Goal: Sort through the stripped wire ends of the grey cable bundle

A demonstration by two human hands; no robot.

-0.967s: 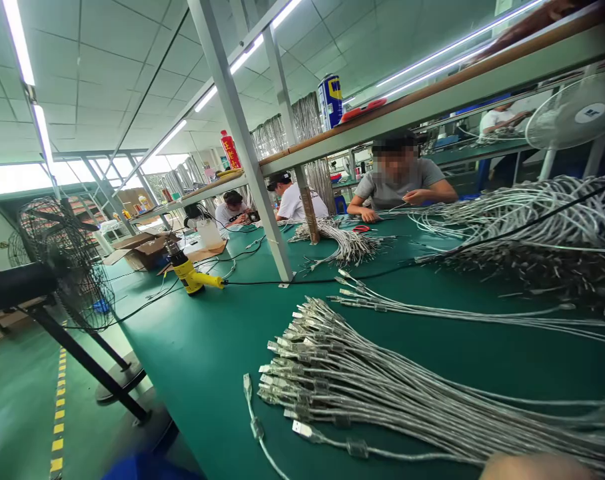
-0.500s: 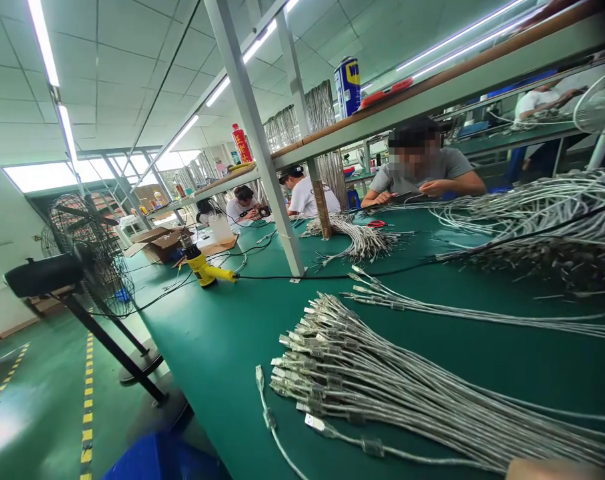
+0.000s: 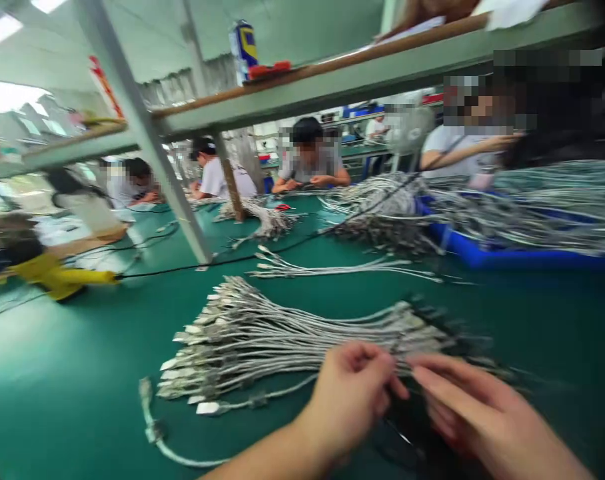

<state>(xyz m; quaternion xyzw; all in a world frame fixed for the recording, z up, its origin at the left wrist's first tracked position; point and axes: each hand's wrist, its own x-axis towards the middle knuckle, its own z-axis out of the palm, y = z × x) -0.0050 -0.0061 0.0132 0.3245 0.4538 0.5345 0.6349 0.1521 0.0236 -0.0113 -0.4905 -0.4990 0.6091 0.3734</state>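
Observation:
A large bundle of grey cables (image 3: 282,333) with metal plugs lies on the green table (image 3: 82,373) in front of me. My left hand (image 3: 350,393) and my right hand (image 3: 470,407) meet at the bundle's near right end, fingers pinched together over something small and dark. The picture is blurred, so I cannot make out what the fingers hold. One loose cable (image 3: 157,433) curls on the table to the left of the bundle.
A yellow heat gun (image 3: 57,280) lies at the far left. A grey post (image 3: 147,140) stands on the table behind the bundle. More cable heaps (image 3: 382,207) and a blue bin (image 3: 482,253) sit behind. Several people work across the table.
The view has swung right and down. Both my hands have come into view at the near end of the cable bundle.

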